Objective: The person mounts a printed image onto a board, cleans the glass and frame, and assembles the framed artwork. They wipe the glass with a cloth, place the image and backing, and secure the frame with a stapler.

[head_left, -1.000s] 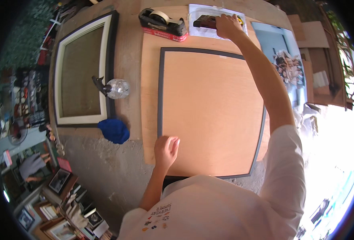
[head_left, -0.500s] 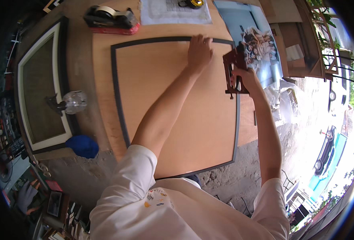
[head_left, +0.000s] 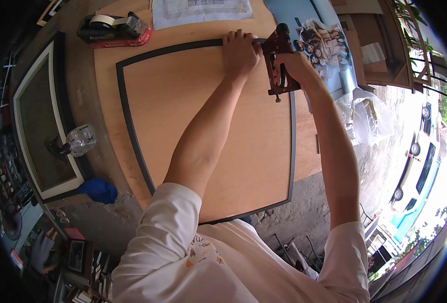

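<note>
A dark picture frame (head_left: 132, 122) with a tan backing board (head_left: 183, 121) lies before me on a wooden worktable. At its far side my left hand (head_left: 241, 54) is closed, the fingers bent over the black edge and the thumb toward the tool. My right hand (head_left: 291, 65) grips a dark red staple gun (head_left: 275, 76) by its handle, above the frame's far right corner. One end of the staple gun is close to the left thumb; whether it touches the frame is hard to tell.
A tape dispenser (head_left: 113, 29) and a sheet of drawings (head_left: 200, 11) lie beyond the frame. On the right is a printed group photo (head_left: 324, 48) beside clear plastic (head_left: 372, 118). Left are a white-edged frame (head_left: 57, 101), a spray bottle (head_left: 81, 140) and a blue cap (head_left: 98, 191).
My right hand has brought the staple gun left and farther away, up to the frame's far edge beside my left hand. The left hand has shifted slightly along that edge. The view has shifted too.
</note>
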A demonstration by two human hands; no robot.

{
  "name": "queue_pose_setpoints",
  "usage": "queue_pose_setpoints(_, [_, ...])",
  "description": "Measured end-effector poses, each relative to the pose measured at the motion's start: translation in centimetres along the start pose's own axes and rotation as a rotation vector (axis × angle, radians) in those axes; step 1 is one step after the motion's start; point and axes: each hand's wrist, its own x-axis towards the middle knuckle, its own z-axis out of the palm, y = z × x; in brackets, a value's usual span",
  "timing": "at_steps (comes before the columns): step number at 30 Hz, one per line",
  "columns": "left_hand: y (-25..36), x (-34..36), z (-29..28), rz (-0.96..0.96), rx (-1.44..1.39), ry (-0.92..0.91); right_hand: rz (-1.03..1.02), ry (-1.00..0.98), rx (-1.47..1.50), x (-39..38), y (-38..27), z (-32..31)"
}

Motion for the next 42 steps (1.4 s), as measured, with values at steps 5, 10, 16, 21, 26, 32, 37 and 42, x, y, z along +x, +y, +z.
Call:
queue_pose_setpoints(5, [-0.6,-0.1,0.5,0.034,-0.014,0.034,0.082,-0.002,-0.006,0.6,-0.3,0.1])
queue_pose_setpoints(10, [-0.4,0.0,0.3,0.039,0.019,0.025,0.079,0.042,-0.047,-0.6,-0.1,0.6])
queue_pose_setpoints(16, [-2.7,0.2,-0.4,0.048,-0.03,-0.07,0.032,-0.095,0.038,-4.2,4.3,3.2])
queue_pose_setpoints(21, [-7.3,-0.9,-5.2,0.015,-0.038,0.02,0.0,-0.147,0.075,-4.5,2.7,6.7])
queue_pose_setpoints(26, [-9.4,-1.1,-7.2,0.043,0.014,0.02,0.07,-0.119,0.14,-2.5,-2.7,9.1])
queue_pose_setpoints(32, [-9.4,-1.1,-7.4,0.021,-0.013,0.013,0.065,-0.178,0.097,-2.3,-4.5,8.8])
queue_pose_setpoints(37, [-9.1,-1.0,-7.5,0.016,-0.01,0.01,0.086,-0.089,0.019,-2.3,-4.8,8.8])
queue_pose_setpoints(42, [-9.4,-1.2,-7.5,0.009,-0.035,0.025,0.07,-0.08,-0.03,-2.0,-4.5,9.0])
